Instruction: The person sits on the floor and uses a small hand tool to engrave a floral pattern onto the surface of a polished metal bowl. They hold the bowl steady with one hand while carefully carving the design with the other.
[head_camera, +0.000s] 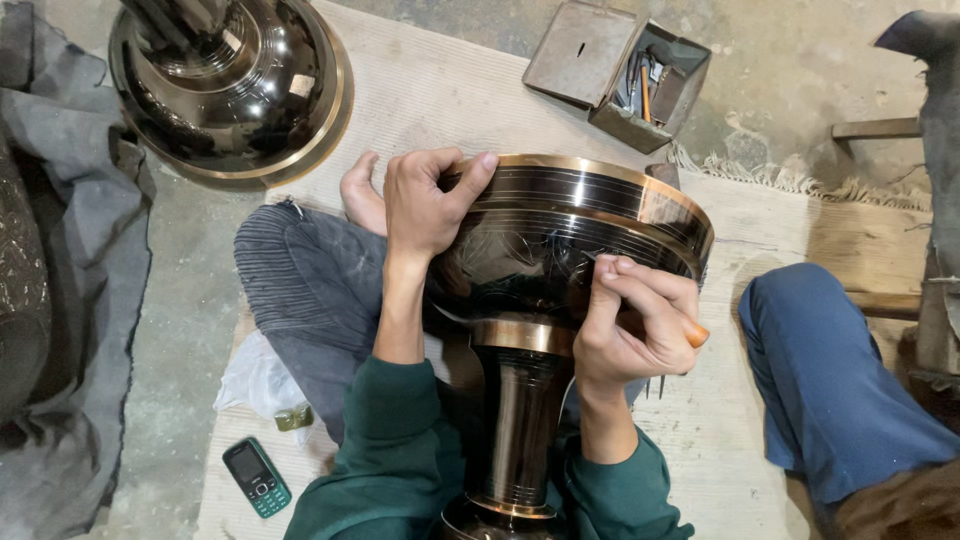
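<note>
- Left hand (425, 205): forearm rises from a green sleeve, wrist bent, fingers curled over the far-left rim of the dark metal vase (560, 240); thumb pressed flat along the brass band. Gripping the rim.
- Right hand (635, 320): wrist cocked, fingers bunched and pinched around a small tool with an orange handle (696, 335); fingertips pressed against the vase's dark bowl just under the near-right rim. The tool's tip is hidden by the fingers.
- Vase: lies tilted between the 2 hands, wide mouth pointing far, narrow stem (520, 420) running near toward the person's body. Brass bands at rim and neck, fine line cuts on the dark surface.
- A bare foot (360, 195) shows just left of the left hand; grey trouser leg beneath the vase.
- Surface: pale ribbed mat (420, 95) over a rough concrete floor (180, 300).
- Far left: a second dark, brass-rimmed vessel (230, 85) on the mat's edge.
- Far centre: open metal box (620, 70) with small tools inside.
- Near left: green mobile phone (257, 478), beside crumpled clear plastic (255, 380).
- Right: a blue-trousered knee (830, 380).
- Left edge: grey cloth (90, 230).
</note>
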